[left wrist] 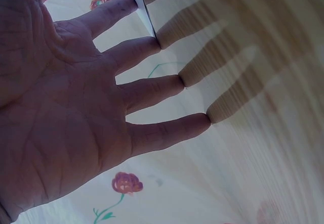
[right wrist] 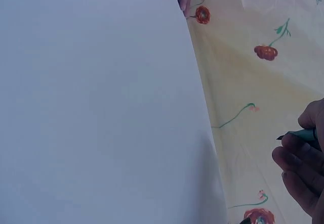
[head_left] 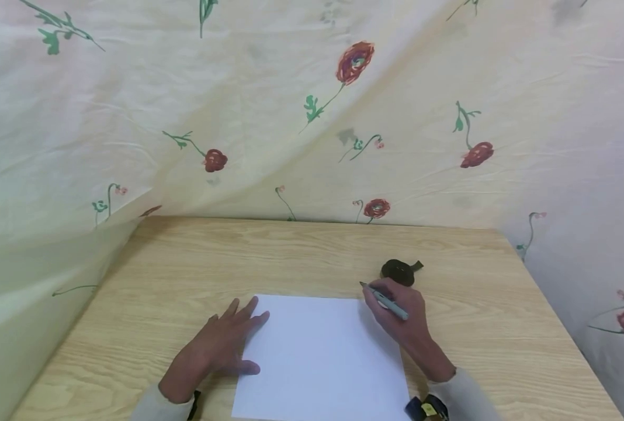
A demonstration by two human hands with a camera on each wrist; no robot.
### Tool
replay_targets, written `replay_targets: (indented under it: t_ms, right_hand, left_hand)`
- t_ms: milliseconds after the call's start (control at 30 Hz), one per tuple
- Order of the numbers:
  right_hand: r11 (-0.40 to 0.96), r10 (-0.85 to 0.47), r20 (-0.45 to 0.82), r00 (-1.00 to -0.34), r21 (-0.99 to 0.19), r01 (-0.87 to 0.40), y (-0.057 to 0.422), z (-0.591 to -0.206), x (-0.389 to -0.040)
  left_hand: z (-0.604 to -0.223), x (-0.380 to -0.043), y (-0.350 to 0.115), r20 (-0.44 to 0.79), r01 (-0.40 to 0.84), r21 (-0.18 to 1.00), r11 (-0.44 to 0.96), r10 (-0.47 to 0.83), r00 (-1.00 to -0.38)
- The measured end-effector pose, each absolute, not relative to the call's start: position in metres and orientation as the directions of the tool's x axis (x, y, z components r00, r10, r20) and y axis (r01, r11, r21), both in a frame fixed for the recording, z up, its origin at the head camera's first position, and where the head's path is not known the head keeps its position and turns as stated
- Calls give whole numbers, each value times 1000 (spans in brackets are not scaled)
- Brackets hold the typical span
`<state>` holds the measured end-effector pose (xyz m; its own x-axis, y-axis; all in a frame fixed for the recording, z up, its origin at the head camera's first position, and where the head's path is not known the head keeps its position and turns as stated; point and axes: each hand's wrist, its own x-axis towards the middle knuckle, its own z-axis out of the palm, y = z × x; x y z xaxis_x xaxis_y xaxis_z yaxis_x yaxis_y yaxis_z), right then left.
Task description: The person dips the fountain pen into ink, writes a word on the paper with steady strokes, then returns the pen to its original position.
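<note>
head view, right grip (head_left: 398, 313) pinching pen (head_left: 384, 300) at paper's (head_left: 322, 356) far right corner, left grip (head_left: 222, 345) flat, fingers wide, on left edge

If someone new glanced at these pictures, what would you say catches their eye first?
Probably the blank white sheet of paper lying at the near middle of the wooden table. The left hand rests flat on its left edge, fingers spread, while the right hand holds a pen at its far right corner. Behind, flowered cloth drapes the walls.

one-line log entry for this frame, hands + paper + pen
left hand: flat, fingers spread on paper left edge | right hand: grips pen at paper's top right corner | paper: blank | table: black object behind right hand
</note>
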<state>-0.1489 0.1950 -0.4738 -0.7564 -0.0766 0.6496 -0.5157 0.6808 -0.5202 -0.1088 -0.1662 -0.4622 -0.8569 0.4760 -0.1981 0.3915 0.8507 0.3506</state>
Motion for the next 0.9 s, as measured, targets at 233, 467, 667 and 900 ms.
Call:
replay_targets:
  t_ms: [233,467,667,900]
  right_hand:
    - [690,-96,639,-763,-510,-514,183,-470,-145]
    - [686,-150,639,-754,-483,-545,167,-468,-144]
    - [662,-182,657,-732,-468,-585,152,-467,-146]
    - [645,-202,670,-714,-458,-612,137,-471,-146]
  left_hand:
    - [-461,-109,-167,-193,399,353,846,484,-854]
    - [-460,-110,-167,-200,391,370,843,483,-853]
    - [-460,-111,-166,-192,405,354,843,489,-851]
    - [-464,-111,-167,-187,403,356,843,487,-853]
